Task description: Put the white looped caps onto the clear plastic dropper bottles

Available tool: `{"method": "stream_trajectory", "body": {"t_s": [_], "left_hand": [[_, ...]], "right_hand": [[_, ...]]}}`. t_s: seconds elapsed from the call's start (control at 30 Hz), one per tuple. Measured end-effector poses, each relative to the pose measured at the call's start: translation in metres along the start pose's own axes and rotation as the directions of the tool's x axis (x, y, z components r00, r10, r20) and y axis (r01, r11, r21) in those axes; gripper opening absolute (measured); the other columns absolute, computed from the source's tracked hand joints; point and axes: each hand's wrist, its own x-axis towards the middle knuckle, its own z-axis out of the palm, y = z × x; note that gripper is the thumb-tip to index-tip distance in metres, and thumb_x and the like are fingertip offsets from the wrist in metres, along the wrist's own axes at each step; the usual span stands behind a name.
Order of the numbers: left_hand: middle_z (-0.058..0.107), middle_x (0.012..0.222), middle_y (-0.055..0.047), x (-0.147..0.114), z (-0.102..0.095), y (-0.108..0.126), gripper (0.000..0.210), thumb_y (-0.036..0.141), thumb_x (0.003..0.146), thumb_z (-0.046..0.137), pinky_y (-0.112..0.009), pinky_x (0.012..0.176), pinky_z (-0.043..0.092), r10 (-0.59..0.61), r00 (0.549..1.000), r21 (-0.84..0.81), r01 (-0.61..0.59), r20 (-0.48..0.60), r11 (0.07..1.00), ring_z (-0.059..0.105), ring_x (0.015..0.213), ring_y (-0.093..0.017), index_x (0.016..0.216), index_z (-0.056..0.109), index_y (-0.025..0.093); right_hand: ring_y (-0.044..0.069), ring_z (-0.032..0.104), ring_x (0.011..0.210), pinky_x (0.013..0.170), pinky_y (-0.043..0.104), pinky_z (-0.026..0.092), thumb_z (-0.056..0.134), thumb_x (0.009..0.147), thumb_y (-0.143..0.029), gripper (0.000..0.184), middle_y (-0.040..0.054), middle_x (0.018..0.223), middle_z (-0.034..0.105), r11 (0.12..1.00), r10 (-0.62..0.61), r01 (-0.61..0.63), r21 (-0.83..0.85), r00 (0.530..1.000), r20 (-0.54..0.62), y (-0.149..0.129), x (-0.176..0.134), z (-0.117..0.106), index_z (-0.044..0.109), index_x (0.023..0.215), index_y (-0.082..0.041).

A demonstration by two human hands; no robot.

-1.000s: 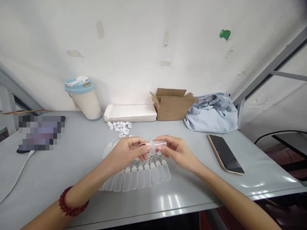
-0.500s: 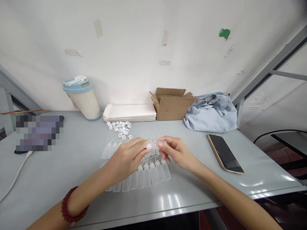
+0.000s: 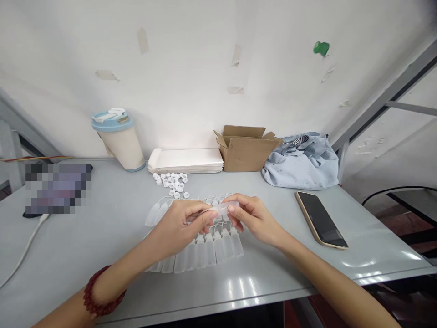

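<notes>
Between both hands lies a small translucent plastic bottle (image 3: 223, 208), held sideways above the table. My left hand (image 3: 187, 222) pinches its left end between thumb and fingers, which cover that end. My right hand (image 3: 251, 217) grips the right end, thumb on the near side. Below and behind the hands are rows of similar translucent bottles (image 3: 210, 252) with thin white loops at their tops. The left hand and forearm hide part of these rows. A pile of small white caps (image 3: 175, 181) lies just beyond the left hand.
Along the wall stand a cup with a blue lid (image 3: 119, 139), a stack of white envelopes (image 3: 186, 160), an open cardboard box (image 3: 249, 155) and a light blue cloth bag (image 3: 302, 164). A phone (image 3: 321, 220) lies right; a blurred device with a white cable (image 3: 25, 255) lies left.
My left fingers have shifted on the bottle's left end; the white part seen there before is now covered. The right hand keeps its grip. The view has moved slightly.
</notes>
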Motion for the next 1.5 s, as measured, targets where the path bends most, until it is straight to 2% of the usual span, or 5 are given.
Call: {"method": "stream_trajectory", "body": {"t_s": [0.27,0.5,0.93,1.27,1.5], "left_hand": [[0.065,0.080,-0.003,-0.005,0.011,-0.021,0.014,0.019,0.092,0.046,-0.024,0.060,0.042,0.502,0.850,0.540,-0.350,-0.159,0.765,0.056,0.068,-0.013,0.093,0.059,0.018],[0.064,0.070,0.000,-0.001,-0.001,0.002,0.029,0.037,0.092,0.044,-0.021,0.056,0.044,0.019,1.000,0.009,-0.019,-0.004,1.000,0.058,0.064,-0.013,0.081,0.064,0.019],[0.050,0.055,0.003,0.003,-0.007,0.000,0.038,0.042,0.085,0.056,-0.026,0.056,0.046,-0.238,0.946,-0.574,0.322,0.219,0.752,0.048,0.045,-0.008,0.057,0.056,0.016],[0.062,0.065,0.000,-0.001,-0.005,0.003,0.028,0.036,0.091,0.045,-0.024,0.058,0.043,-0.082,0.996,-0.080,0.084,0.034,0.993,0.057,0.062,-0.014,0.077,0.062,0.017],[0.057,0.069,-0.001,-0.002,0.003,-0.009,0.024,0.028,0.094,0.039,-0.024,0.057,0.037,0.250,0.964,0.343,-0.204,-0.094,0.917,0.049,0.060,-0.013,0.090,0.060,0.017]], "right_hand": [[0.006,0.043,0.041,0.046,0.022,0.037,0.050,0.089,-0.044,0.031,-0.0059,0.052,0.049,0.992,0.085,-0.086,0.088,0.996,0.020,0.000,0.001,0.001,0.057,0.086,-0.014],[0.007,0.044,0.043,0.046,0.022,0.038,0.050,0.090,-0.045,0.033,-0.0045,0.055,0.049,0.994,0.045,-0.047,0.094,0.999,0.028,-0.001,0.000,0.000,0.059,0.089,-0.014],[0.014,0.050,0.062,0.059,0.026,0.042,0.047,0.094,-0.029,0.020,0.0032,0.071,0.055,0.784,-0.408,0.354,-0.510,0.913,0.007,0.000,-0.003,0.000,0.059,0.103,-0.016],[0.013,0.048,0.059,0.058,0.025,0.039,0.049,0.092,-0.036,0.024,0.0013,0.068,0.058,0.899,-0.236,0.189,-0.394,0.969,-0.074,0.000,-0.002,0.000,0.064,0.090,-0.017],[0.011,0.042,0.056,0.053,0.024,0.034,0.053,0.088,-0.037,0.025,-0.0009,0.061,0.050,0.963,-0.106,0.072,-0.258,0.987,-0.122,0.001,0.000,0.001,0.066,0.087,-0.015]]}}
